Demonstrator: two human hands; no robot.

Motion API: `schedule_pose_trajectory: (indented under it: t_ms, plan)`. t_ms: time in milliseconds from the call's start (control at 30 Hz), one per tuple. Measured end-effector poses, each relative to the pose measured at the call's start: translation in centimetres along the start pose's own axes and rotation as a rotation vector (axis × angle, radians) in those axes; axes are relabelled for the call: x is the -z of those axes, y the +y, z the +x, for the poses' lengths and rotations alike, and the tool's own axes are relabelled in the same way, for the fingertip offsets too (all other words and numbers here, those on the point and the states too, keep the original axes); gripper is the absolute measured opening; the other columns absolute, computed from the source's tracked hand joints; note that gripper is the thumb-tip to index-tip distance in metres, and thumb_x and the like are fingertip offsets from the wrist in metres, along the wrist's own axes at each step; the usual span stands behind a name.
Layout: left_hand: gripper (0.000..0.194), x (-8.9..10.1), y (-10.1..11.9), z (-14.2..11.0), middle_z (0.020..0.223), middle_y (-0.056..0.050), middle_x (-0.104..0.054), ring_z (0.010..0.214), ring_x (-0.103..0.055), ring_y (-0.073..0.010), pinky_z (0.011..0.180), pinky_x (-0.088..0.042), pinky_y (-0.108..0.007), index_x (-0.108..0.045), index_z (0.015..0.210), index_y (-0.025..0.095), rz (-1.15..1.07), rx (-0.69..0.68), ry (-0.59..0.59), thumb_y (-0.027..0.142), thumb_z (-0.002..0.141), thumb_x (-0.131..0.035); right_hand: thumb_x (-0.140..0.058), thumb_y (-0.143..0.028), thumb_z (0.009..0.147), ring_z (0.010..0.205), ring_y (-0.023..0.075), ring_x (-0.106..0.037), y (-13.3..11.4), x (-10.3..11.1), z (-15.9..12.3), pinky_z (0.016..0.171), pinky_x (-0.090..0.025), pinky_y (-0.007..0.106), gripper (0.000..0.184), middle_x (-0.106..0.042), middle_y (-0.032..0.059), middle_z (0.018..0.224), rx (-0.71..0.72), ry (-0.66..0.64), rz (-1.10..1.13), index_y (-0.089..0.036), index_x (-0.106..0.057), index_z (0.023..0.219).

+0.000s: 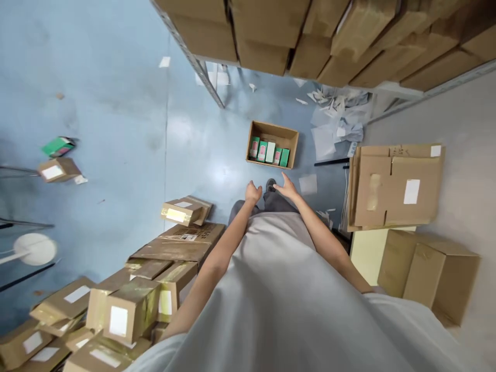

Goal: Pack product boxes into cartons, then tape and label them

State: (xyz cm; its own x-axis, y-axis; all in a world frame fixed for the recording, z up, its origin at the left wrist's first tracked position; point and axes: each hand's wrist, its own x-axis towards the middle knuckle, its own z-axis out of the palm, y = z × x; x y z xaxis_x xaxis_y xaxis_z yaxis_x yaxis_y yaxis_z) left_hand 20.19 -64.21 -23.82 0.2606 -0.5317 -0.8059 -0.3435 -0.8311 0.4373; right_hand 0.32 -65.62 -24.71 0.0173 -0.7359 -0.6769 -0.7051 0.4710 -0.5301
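Note:
I look straight down my grey shirt at a blue floor. My left hand [252, 192] hangs low in front of my legs, its fingers loosely curled and holding nothing I can see. My right hand [285, 188] is beside it, fingers stretched out and apart, empty. Just beyond both hands an open cardboard box [289, 138] lies on the floor, with several green and pink small cartons [268, 151] standing in a row inside. Neither hand touches the box.
Sealed small cardboard boxes [127, 305] are heaped at the lower left. Flattened cartons [393, 186] and a large box [430, 271] stand at the right. A shelf of brown boxes [329, 36] runs across the top, with torn paper [337, 116] beneath. A loose green carton [58, 146] lies far left.

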Motion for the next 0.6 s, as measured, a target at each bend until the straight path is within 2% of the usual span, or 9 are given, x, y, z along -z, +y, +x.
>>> schedule_pose_trajectory:
  t_ms: [67, 167, 267, 333, 400, 467, 533, 600]
  plan:
    - [0.072, -1.6, 1.1, 1.3, 0.166, -0.029, -0.064, 0.164, -0.056, -0.0393, 0.136, -0.042, -0.045, -0.062, 0.157, 0.01, -0.084, 0.03, -0.05, 0.023, 0.091, -0.086, -0.079, -0.033, 0.098, 0.172, 0.0304, -0.047, 0.6, 0.8, 1.8, 0.142, -0.037, 0.048, 0.095, -0.046, 0.021, 0.185, -0.018, -0.012, 0.006, -0.012, -0.04, 0.182]
    - [0.07, -2.5, 2.4, 2.8, 0.164, -0.028, -0.066, 0.155, -0.065, -0.0342, 0.13, -0.05, -0.045, -0.059, 0.159, 0.011, -0.251, 0.085, -0.121, 0.021, 0.094, -0.083, -0.079, -0.036, 0.1, 0.174, 0.0294, -0.045, 0.6, 1.0, 4.1, 0.142, -0.037, 0.047, 0.1, -0.043, 0.0208, 0.186, -0.07, -0.019, 0.02, -0.013, -0.032, 0.185]
    - [0.054, -2.5, 4.1, 4.7, 0.156, -0.026, -0.072, 0.144, -0.073, -0.0295, 0.122, -0.058, -0.043, -0.061, 0.153, 0.011, -0.417, 0.144, -0.185, 0.019, 0.101, -0.075, -0.079, -0.038, 0.101, 0.174, 0.0291, -0.044, 0.0, 0.7, 6.4, 0.141, -0.038, 0.046, 0.102, -0.041, 0.0218, 0.187, -0.104, -0.012, 0.052, -0.013, -0.029, 0.186]
    - [0.043, -2.7, 5.4, 7.0, 0.152, -0.024, -0.074, 0.138, -0.076, -0.0269, 0.121, -0.06, -0.043, -0.064, 0.146, 0.013, -0.492, 0.17, -0.219, 0.018, 0.104, -0.069, -0.08, -0.039, 0.1, 0.174, 0.0302, -0.043, -0.3, 0.4, 8.9, 0.142, -0.037, 0.048, 0.105, -0.041, 0.0233, 0.187, -0.099, -0.003, 0.073, -0.013, -0.026, 0.186]
    - [0.034, -3.8, 6.5, 10.4, 0.151, -0.022, -0.073, 0.135, -0.077, -0.0246, 0.123, -0.059, -0.042, -0.066, 0.138, 0.015, -0.587, 0.197, -0.243, 0.017, 0.104, -0.066, -0.081, -0.04, 0.099, 0.175, 0.032, -0.042, -0.1, -0.1, 12.6, 0.142, -0.036, 0.052, 0.108, -0.042, 0.0232, 0.186, -0.08, 0.003, 0.078, -0.015, -0.023, 0.188]
    - [0.027, -6.0, 7.2, 15.1, 0.148, -0.02, -0.074, 0.131, -0.076, -0.0235, 0.124, -0.058, -0.041, -0.069, 0.129, 0.017, -0.777, 0.273, -0.245, 0.016, 0.102, -0.067, -0.082, -0.039, 0.099, 0.175, 0.0326, -0.041, 0.9, -1.0, 17.6, 0.143, -0.035, 0.054, 0.109, -0.043, 0.021, 0.186, -0.05, 0.0, 0.067, -0.018, -0.023, 0.188]
    - [0.023, -9.0, 7.1, 20.9, 0.14, -0.018, -0.076, 0.13, -0.075, -0.0233, 0.122, -0.058, -0.039, -0.069, 0.122, 0.019, -1.005, 0.389, -0.233, 0.014, 0.1, -0.066, -0.084, -0.035, 0.098, 0.176, 0.0321, -0.04, 2.6, -2.5, 23.9, 0.144, -0.033, 0.051, 0.107, -0.043, 0.0194, 0.186, -0.026, 0.003, 0.04, -0.018, -0.027, 0.187]
    - [0.021, -12.4, 6.1, 27.4, 0.131, -0.015, -0.076, 0.131, -0.074, -0.0239, 0.12, -0.059, -0.037, -0.069, 0.118, 0.02, -1.148, 0.503, -0.222, 0.012, 0.099, -0.064, -0.085, -0.03, 0.097, 0.175, 0.0325, -0.041, 5.0, -4.4, 30.9, 0.145, -0.033, 0.05, 0.103, -0.044, 0.0199, 0.186, -0.028, 0.005, -0.01, -0.016, -0.033, 0.185]
